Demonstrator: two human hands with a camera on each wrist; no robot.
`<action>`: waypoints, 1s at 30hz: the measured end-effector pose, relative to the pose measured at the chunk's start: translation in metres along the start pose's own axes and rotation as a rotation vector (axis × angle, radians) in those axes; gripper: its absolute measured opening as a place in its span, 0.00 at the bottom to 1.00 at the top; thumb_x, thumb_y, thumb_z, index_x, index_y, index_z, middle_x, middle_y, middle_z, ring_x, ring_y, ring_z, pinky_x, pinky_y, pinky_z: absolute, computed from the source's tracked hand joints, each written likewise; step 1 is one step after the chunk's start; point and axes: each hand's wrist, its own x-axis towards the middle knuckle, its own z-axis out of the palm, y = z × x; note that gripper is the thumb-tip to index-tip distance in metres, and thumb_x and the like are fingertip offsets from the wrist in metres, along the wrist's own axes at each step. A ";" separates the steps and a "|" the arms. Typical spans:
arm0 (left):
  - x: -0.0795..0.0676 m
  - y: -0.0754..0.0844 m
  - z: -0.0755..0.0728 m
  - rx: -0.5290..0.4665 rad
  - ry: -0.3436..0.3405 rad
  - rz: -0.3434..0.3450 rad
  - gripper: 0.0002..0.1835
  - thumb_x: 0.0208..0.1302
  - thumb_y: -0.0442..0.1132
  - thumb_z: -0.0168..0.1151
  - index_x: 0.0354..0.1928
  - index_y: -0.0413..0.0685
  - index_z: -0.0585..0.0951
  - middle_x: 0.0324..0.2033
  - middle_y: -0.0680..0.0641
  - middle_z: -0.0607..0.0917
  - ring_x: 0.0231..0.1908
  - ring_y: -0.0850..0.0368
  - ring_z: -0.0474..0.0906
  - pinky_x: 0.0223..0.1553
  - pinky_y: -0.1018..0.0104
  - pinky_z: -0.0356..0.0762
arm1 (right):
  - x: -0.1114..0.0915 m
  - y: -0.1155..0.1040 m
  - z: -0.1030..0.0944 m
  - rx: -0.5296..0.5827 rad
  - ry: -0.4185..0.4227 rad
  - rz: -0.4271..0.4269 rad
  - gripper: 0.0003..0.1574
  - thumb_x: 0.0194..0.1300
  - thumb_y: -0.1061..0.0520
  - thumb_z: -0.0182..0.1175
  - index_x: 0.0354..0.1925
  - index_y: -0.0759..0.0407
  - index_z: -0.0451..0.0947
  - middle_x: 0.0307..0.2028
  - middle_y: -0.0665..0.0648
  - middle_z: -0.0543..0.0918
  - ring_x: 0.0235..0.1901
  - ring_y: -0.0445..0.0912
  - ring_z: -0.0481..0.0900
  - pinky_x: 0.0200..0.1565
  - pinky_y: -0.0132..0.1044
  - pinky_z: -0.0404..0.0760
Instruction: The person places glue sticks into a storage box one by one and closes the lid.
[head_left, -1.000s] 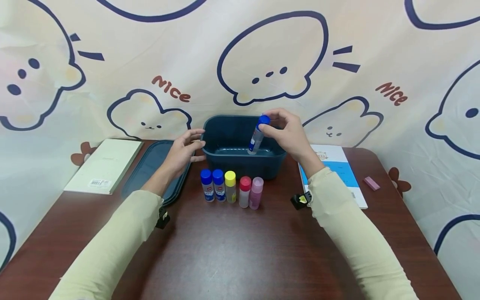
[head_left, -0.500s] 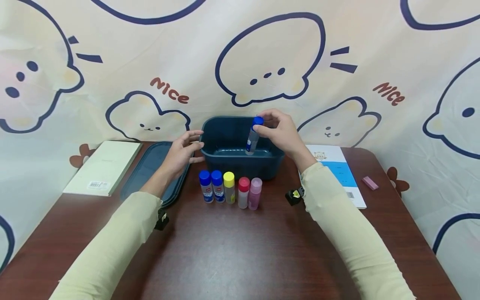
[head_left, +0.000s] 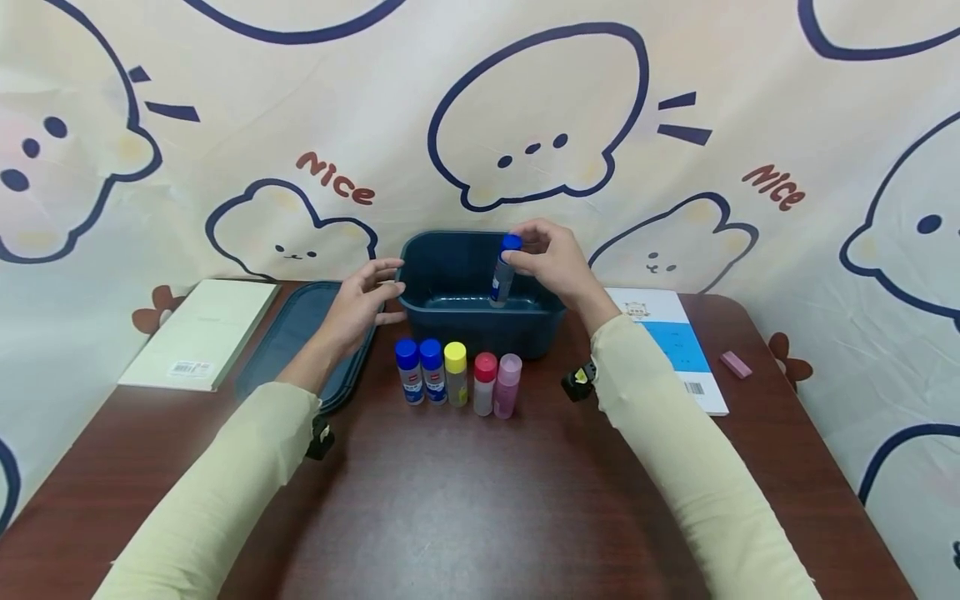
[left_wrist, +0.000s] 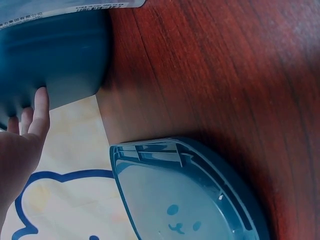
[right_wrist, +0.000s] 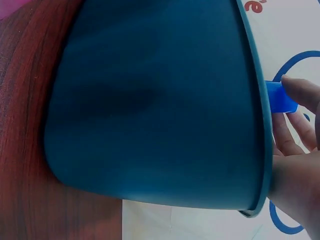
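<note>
With thumb and fingers my right hand (head_left: 555,260) pinches the blue cap of a glue stick (head_left: 502,275), held nearly upright inside the dark teal bin (head_left: 487,333). In the right wrist view the bin's wall hides the stick below its blue cap (right_wrist: 281,97). My left hand (head_left: 363,302) rests its extended fingers against the bin's left side; the left wrist view shows those fingers (left_wrist: 42,107) on the outer wall. In front of the bin stand two blue-capped glue sticks (head_left: 432,373), a yellow-capped one (head_left: 456,375), a red-capped one (head_left: 484,383) and a pink one (head_left: 507,386).
A teal lid (head_left: 296,329) lies left of the bin, partly under the left forearm. Beyond it is a pale green book (head_left: 198,333). A blue-and-white book (head_left: 678,346) and a pink eraser (head_left: 736,364) lie right. A printed cloth (head_left: 420,108) hangs behind the table.
My right hand has shifted slightly left with the glue stick, which stands a little more upright in the bin. The left hand keeps its place at the bin's side.
</note>
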 end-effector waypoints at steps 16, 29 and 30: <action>0.000 0.003 0.000 0.012 0.003 -0.009 0.26 0.78 0.39 0.53 0.74 0.46 0.64 0.75 0.42 0.60 0.69 0.43 0.63 0.57 0.48 0.79 | 0.015 0.008 0.005 -0.012 -0.019 0.056 0.21 0.70 0.62 0.64 0.59 0.64 0.75 0.54 0.63 0.79 0.50 0.53 0.78 0.55 0.44 0.83; 0.001 0.001 0.000 0.004 0.000 -0.006 0.26 0.78 0.39 0.53 0.74 0.46 0.65 0.74 0.42 0.60 0.69 0.43 0.63 0.57 0.46 0.79 | 0.020 0.012 0.007 -0.029 -0.049 0.111 0.18 0.72 0.64 0.61 0.58 0.66 0.73 0.55 0.64 0.77 0.50 0.54 0.76 0.58 0.46 0.81; 0.001 0.001 0.000 0.003 -0.001 -0.006 0.26 0.78 0.39 0.53 0.74 0.45 0.65 0.74 0.42 0.60 0.69 0.43 0.63 0.58 0.46 0.78 | 0.021 0.012 0.007 -0.028 -0.051 0.119 0.18 0.72 0.64 0.61 0.58 0.67 0.73 0.55 0.64 0.77 0.50 0.54 0.75 0.58 0.46 0.81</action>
